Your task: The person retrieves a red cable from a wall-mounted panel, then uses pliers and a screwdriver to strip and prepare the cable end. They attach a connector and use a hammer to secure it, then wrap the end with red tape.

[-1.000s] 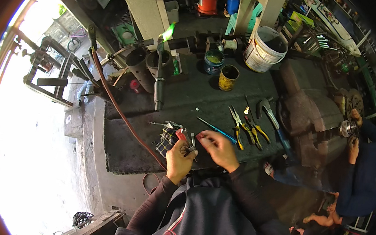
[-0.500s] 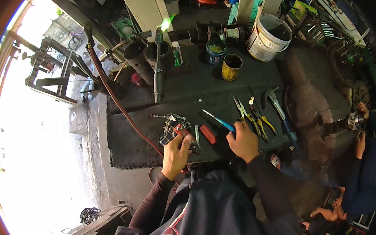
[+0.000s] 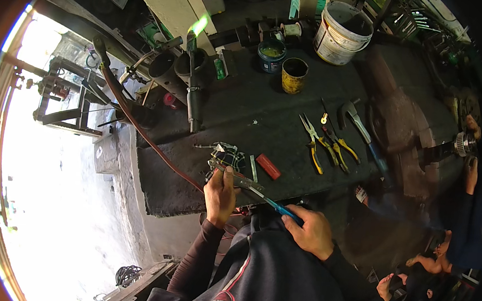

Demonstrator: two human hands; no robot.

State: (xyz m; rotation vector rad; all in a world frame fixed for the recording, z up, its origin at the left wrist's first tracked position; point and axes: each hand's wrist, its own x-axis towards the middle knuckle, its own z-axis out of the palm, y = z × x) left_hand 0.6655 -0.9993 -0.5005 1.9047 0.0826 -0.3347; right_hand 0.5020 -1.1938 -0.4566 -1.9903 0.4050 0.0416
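Note:
In my left hand (image 3: 219,198) is a narrow grey metal part (image 3: 236,179), pinched between thumb and fingers above the near edge of the bench. My right hand (image 3: 312,233) grips the blue handle of a screwdriver (image 3: 283,209). The screwdriver's shaft slants up and left, its tip at the metal part; whether it touches cannot be made out. Just beyond my left hand lies a bunched checkered cloth (image 3: 230,159) with small metal pieces on it. To its right are a pale flat strip (image 3: 253,167) and a red block (image 3: 268,167).
Pliers (image 3: 313,145), a second yellow-handled tool (image 3: 343,150) and a hammer (image 3: 361,131) lie to the right. Farther back stand a yellow can (image 3: 293,81), a blue jar (image 3: 269,62) and a white bucket (image 3: 331,47). A torch (image 3: 193,107) burns green; another person's hand (image 3: 470,175) is far right.
My right hand has come down toward me, bringing the screwdriver's tip from open bench to the metal part. My left hand has turned the part and shifted slightly. The view has shifted a little.

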